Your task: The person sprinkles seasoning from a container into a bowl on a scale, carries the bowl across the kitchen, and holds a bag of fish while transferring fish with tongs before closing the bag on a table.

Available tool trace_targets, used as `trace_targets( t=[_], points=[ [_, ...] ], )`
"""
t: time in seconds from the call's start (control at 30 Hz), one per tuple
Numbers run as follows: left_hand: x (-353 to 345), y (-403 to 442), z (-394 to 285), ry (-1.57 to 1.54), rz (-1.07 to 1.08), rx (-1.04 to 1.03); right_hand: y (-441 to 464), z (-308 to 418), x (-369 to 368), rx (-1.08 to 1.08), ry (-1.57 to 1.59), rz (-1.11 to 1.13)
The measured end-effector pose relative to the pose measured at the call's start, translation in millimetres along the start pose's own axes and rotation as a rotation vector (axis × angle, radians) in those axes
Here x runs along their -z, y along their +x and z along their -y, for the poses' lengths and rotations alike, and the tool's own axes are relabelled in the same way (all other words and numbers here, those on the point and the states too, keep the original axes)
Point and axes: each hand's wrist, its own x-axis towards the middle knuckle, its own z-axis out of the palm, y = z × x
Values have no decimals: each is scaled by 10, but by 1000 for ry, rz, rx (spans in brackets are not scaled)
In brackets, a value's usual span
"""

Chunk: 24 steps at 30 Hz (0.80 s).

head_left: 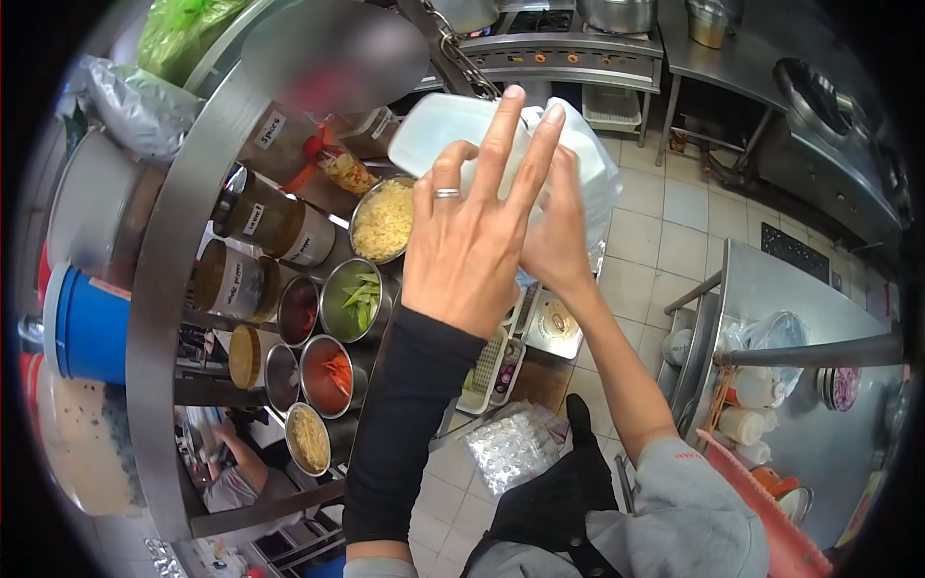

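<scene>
1. Pale plastic container (pixel 419 133): beyond the hands, beside a white bag (pixel 602 188). Looks mid-handling; next move probably wants steady support.
2. Left hand (pixel 467 246): fingers pretty spread, nothing visibly gripped.
3. Right hand (pixel 557 236): partly hidden, can't tell finger opening or hold, tbh.

Got a round blue plastic bucket (pixel 93 324) here, plus probably a silvery metal pot (pixel 618 13) on the steel stove (pixel 578 69).
</scene>
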Motion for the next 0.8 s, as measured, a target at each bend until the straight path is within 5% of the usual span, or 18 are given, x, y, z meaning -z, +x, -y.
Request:
trace_targets(
  t=[0.1, 0.2, 0.4, 0.67, 0.8],
  points=[
    [98, -224, -93, -111, 34, 43, 368, -512, -528, 219, -37, -64],
    [167, -675, -263, -327, 155, 99, 649, -595, -884, -46, -218, 62],
    [-101, -2279, -541, -596, 440, 398, 730, -1058, -1216, -167, -416, 116],
    [-658, -4808, -1320, -789, 593, 800, 484, -1095, -1346, 65, -640, 63],
    [-985, -5950, -1734, -890, 723, 994, 372, -924, -1316, -30, -556, 4]
  ],
)
